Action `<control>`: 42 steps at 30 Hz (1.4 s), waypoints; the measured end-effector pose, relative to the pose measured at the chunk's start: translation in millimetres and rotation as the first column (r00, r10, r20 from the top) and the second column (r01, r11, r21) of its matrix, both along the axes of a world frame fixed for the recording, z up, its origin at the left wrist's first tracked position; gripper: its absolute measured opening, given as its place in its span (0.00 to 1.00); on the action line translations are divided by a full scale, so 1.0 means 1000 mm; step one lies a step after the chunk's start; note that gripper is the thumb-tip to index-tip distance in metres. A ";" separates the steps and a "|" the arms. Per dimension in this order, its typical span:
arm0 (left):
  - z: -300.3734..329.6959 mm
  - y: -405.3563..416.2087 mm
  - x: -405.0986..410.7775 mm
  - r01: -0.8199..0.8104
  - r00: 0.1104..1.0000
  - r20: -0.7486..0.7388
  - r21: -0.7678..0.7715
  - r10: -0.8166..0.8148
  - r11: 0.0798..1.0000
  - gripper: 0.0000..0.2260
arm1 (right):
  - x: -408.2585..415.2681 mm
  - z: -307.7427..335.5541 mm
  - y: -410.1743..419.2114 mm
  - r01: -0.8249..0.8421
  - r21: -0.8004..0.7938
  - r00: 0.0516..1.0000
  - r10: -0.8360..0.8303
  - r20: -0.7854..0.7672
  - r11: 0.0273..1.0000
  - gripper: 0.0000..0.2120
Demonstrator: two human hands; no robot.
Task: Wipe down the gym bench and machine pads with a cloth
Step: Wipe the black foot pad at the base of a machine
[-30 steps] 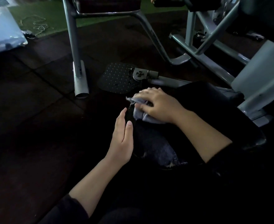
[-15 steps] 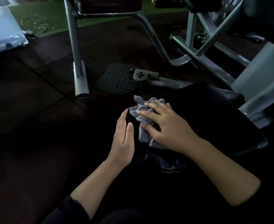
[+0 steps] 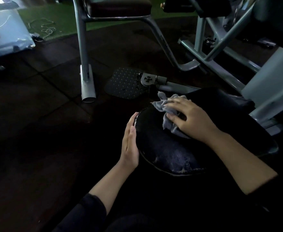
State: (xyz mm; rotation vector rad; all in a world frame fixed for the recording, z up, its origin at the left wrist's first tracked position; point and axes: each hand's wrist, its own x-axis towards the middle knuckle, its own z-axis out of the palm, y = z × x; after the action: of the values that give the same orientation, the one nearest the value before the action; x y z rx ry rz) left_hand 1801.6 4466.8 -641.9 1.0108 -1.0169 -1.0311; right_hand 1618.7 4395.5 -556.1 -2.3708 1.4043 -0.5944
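The fingers (image 3: pixel 174 104) of the right hand (image 3: pixel 192 121) lie spread and nearly straight over a crumpled grey cloth (image 3: pixel 167 108), pressing it flat onto the black seat pad (image 3: pixel 164 148). The cloth sits on the far part of the pad, and a loose corner pokes up just past the fingertips. The left hand (image 3: pixel 130 143) rests edge-on against the pad's left rim, fingers straight and together, holding nothing.

No brand, label or writing can be read anywhere; the light is too dim.

The pad's near edge is rounded, trimmed with a pale piping line, and its near surface looks scuffed. Beyond the pad's far end lies a studded footplate (image 3: pixel 125 84) bolted to a grey bar. Left of it, a grey frame leg (image 3: pixel 85 64) stands on the dark rubber floor (image 3: pixel 37 114), which stretches wide to the left of the pad. On the right, grey machine frames (image 3: pixel 221 52) crowd close to the pad. A tangled white cord (image 3: pixel 45 27) lies on green turf (image 3: pixel 62 19) at the far left.
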 end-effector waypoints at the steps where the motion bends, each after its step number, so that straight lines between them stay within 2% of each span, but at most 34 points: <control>1: 0.000 -0.001 0.000 0.007 1.000 -0.019 0.001 -0.007 1.000 0.27 | -0.002 0.001 0.010 -0.040 -0.010 0.999 0.040 0.008 0.999 0.16; 4: 0.000 -0.003 0.002 0.051 0.992 -0.115 0.015 -0.049 0.999 0.23 | 0.004 0.009 0.023 -0.071 0.000 0.997 0.071 0.006 0.997 0.16; 7: -0.002 -0.005 0.001 0.089 0.982 -0.167 0.025 -0.083 0.996 0.21 | 0.017 0.012 0.015 -0.025 0.025 0.994 0.027 -0.104 0.999 0.22; 10: -0.002 -0.005 -0.001 0.115 0.965 -0.237 0.010 -0.110 0.993 0.21 | 0.028 0.010 0.006 -0.036 0.104 0.984 0.054 -0.170 0.994 0.26; 16: -0.001 -0.007 -0.002 0.084 0.932 -0.360 0.112 -0.039 0.990 0.18 | 0.062 0.012 0.026 -0.228 0.037 0.944 0.230 -0.238 0.973 0.21; 19: 0.001 -0.007 -0.001 0.097 0.958 -0.281 0.151 -0.051 0.984 0.15 | 0.057 0.005 0.053 -0.306 -0.014 0.935 0.297 -0.195 0.952 0.21; 21: 0.000 -0.010 0.000 0.132 0.944 -0.322 0.162 -0.074 0.978 0.15 | 0.038 0.003 0.065 -0.333 -0.020 0.929 0.324 -0.179 0.943 0.21; 24: -0.001 -0.007 0.000 0.050 0.953 -0.302 0.137 -0.006 0.989 0.20 | 0.005 0.005 0.068 -0.384 -0.004 0.913 0.380 -0.147 0.923 0.20; 28: -0.008 -0.008 -0.001 0.018 0.979 -0.206 0.112 0.005 0.994 0.21 | -0.019 0.011 0.040 -0.254 0.101 0.965 0.259 -0.035 0.962 0.16; 32: -0.011 -0.010 -0.002 0.027 0.973 -0.232 0.124 0.003 0.992 0.21 | 0.007 0.011 0.005 -0.116 0.108 0.983 0.130 -0.131 0.987 0.18; 37: -0.008 -0.010 -0.002 0.071 0.941 -0.338 0.154 -0.015 0.986 0.21 | 0.052 0.011 0.026 -0.243 0.049 0.956 0.248 -0.159 0.969 0.19; 40: -0.005 -0.009 0.000 0.043 0.953 -0.302 0.199 0.019 0.979 0.23 | 0.035 0.009 0.051 -0.372 0.019 0.920 0.372 -0.124 0.928 0.20; 42: -0.006 -0.009 -0.001 0.053 0.952 -0.305 0.168 0.001 0.984 0.22 | 0.013 0.010 0.059 -0.448 0.043 0.887 0.450 -0.104 0.893 0.19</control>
State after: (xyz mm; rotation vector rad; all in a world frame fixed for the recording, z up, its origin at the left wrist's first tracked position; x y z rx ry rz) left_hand 1800.7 4458.0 -647.5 0.9444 -0.6973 -1.2710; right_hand 1631.8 4454.3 -546.6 -2.6221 0.8358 -0.3226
